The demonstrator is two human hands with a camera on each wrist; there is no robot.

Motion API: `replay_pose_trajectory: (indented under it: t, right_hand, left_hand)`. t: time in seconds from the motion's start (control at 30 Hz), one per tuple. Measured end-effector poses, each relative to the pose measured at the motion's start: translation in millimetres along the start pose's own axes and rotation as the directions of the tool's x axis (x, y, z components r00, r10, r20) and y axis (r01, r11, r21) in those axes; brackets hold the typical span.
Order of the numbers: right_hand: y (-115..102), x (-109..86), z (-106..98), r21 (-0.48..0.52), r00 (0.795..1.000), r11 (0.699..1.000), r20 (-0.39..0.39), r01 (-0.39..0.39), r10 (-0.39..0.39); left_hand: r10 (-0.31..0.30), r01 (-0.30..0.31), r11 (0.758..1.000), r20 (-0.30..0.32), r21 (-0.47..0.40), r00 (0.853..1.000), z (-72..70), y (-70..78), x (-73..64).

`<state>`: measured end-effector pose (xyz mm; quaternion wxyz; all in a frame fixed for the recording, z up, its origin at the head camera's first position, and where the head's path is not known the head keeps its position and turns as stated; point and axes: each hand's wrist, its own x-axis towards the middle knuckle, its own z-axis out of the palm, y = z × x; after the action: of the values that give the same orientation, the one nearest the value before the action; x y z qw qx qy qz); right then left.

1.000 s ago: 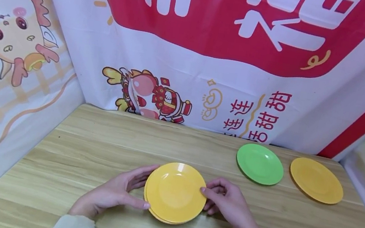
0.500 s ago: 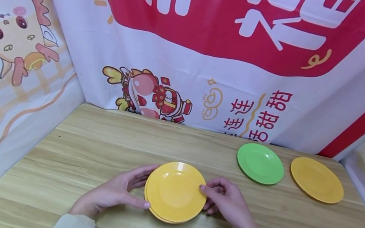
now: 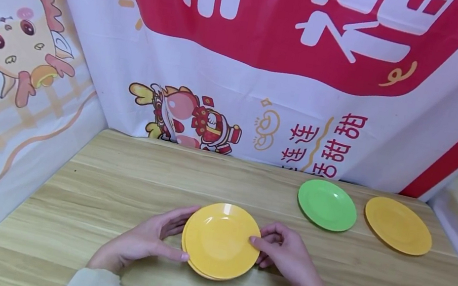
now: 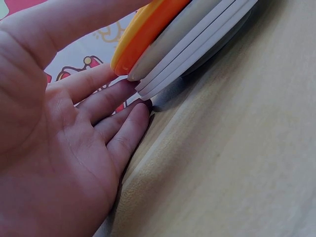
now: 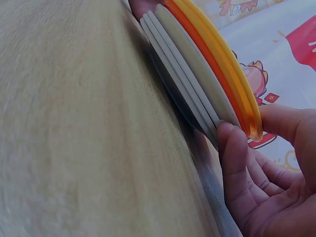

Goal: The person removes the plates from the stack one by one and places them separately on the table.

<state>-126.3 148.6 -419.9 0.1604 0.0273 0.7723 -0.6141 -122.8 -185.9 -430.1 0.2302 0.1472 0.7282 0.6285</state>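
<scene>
Yellow rim (image 3: pixel 238 267) is gripped by the right hand (image 3: pixel 283 254), thumb above, and the left hand (image 3: pixel 143 242) is curled round the other side of the stack of plates (image 3: pixel 220 239), probably so that the paler plates (image 5: pixel 195 69) below lie even. It sits at the near middle of the bench (image 3: pixel 162 167). Farther right, a green plate (image 3: pixel 327 206) and a yellow plate (image 3: pixel 398 226) lie apart, perhaps to leave working room.

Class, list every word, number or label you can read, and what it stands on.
"连连": red, on the back cloth.
"甜甜": red, to its right.
Characters below both: partly cut off.
Large white characters on the red patch: cut off, unclear.
Plate stack, green plate, yellow plate: no visible text.
</scene>
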Motion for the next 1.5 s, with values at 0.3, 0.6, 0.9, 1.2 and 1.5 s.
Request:
replay_pose_trajectory:
  t: [0.3,0.6,0.9,1.2,1.5]
  right_hand:
    - [-1,-0.9,-2,0.005,1.000,1.000,-0.020,-0.012,0.012]
    - [-4,-1.6,-4,-0.005,0.999,1.000,-0.043,-0.006,0.006]
    - [-4,0.1,-8,0.038,0.995,0.999,-0.098,0.016,-0.012]
    - [-5,2.8,-12,0.101,0.996,0.995,-0.091,0.008,0.001]
    - [-5,3.7,-14,0.113,0.994,0.994,-0.109,-0.009,0.021]
  left_hand:
    - [0.014,-0.015,1.000,0.008,0.016,1.000,-0.6,-0.6,-0.1]
    - [0.013,-0.013,1.000,0.011,0.014,1.000,-1.1,-1.3,-0.6]
    - [-0.001,0.001,1.000,0.003,0.007,1.000,-0.3,-0.1,-0.6]
    - [0.006,-0.006,1.000,0.008,0.006,1.000,-0.5,-0.7,-0.5]
    - [0.014,-0.014,1.000,0.019,0.015,1.000,-1.6,-0.4,-0.7]
